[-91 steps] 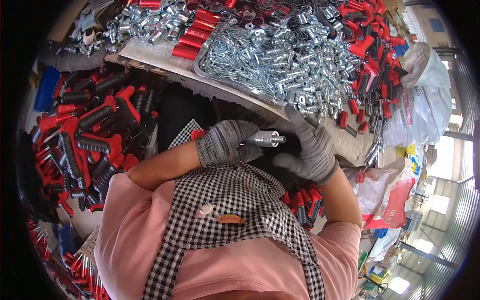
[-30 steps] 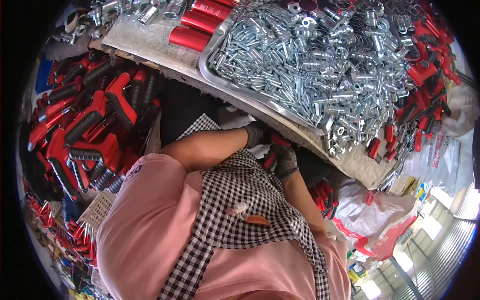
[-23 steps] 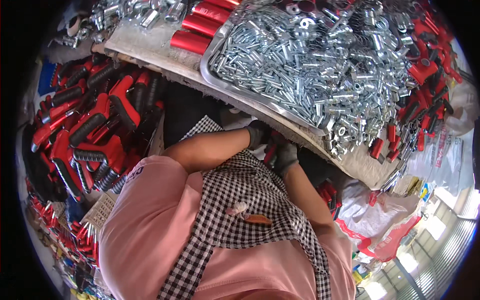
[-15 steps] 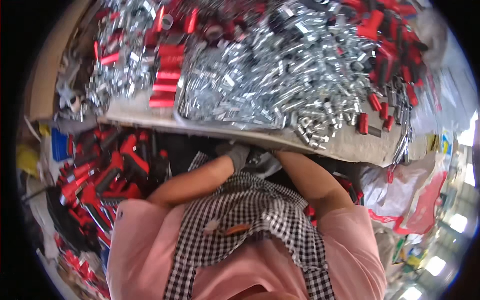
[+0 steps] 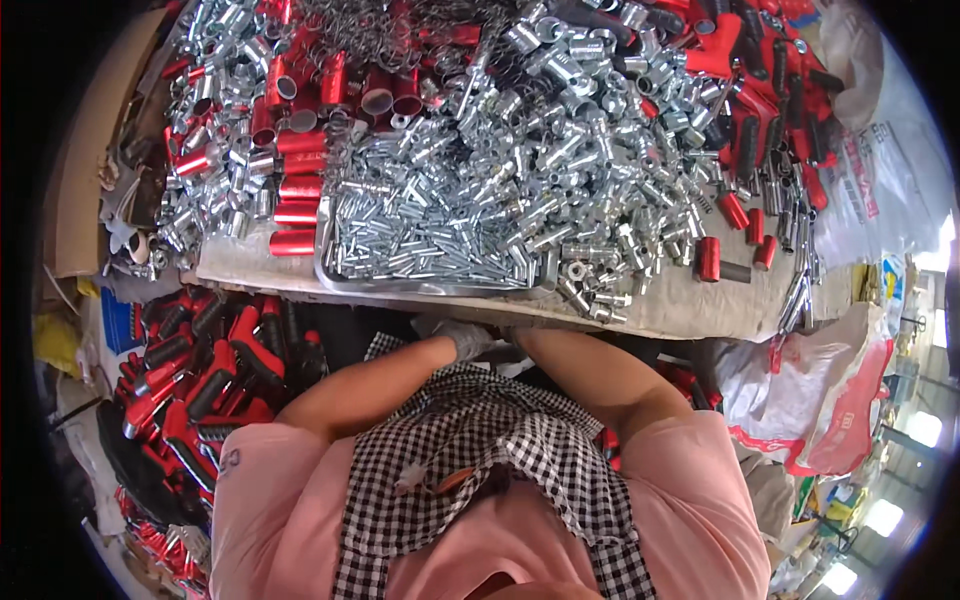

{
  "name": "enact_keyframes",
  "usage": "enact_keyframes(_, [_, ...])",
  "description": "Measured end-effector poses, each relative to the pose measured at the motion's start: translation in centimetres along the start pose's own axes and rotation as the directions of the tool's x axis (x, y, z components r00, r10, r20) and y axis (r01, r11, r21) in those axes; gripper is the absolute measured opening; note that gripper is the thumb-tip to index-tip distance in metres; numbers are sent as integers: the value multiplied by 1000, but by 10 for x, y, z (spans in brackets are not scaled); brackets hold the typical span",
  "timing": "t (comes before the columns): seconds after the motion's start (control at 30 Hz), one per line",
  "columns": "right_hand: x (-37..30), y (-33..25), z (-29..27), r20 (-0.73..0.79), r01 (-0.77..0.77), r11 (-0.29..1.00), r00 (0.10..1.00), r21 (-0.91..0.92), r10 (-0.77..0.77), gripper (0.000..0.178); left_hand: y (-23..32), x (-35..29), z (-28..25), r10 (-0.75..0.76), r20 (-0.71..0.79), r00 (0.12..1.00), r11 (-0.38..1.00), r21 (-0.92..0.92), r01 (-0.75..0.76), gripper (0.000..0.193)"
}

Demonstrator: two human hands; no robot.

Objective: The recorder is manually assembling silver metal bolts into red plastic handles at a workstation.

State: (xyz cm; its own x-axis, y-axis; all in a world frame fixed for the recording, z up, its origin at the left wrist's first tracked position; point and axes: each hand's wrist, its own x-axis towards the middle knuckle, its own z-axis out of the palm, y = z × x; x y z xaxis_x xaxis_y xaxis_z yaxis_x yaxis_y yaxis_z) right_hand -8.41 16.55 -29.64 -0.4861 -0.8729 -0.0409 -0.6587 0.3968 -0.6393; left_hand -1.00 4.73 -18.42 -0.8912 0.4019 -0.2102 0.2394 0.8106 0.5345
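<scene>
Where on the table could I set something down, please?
The largest bare patch of table is at its front right, bordered by loose silver parts on the left and short red tubes behind. A smaller one lies left of the tray. It is crowded inside and behind the tray, and among the piled handles below left.

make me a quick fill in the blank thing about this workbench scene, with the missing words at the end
1. The glove on the left hand is ____.
2. The shirt under the checked apron is ____.
3. Seen by the person, the row of red tubes lies along the ____ side of the metal tray.
4. The white-and-red sack is on the person's ____.

Missing words: grey; pink; left; right.
</scene>
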Motion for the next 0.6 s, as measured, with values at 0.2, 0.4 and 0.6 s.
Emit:
enact_keyframes(0.2, [-9,2,20,2,28,999,1000,16,-28,42,8,1,-19,-189,158,969,974,-95,205,49])
enact_keyframes(0.4, [-3,-1,47,-29,-24,997,999,-70,22,41,33,5,-26,-228,298,927,941,-179,289,44])
enact_keyframes(0.6, [-9,-22,95,-115,-140,976,986,-165,122,39,59,39,-50,-194,463,865,928,-200,315,41])
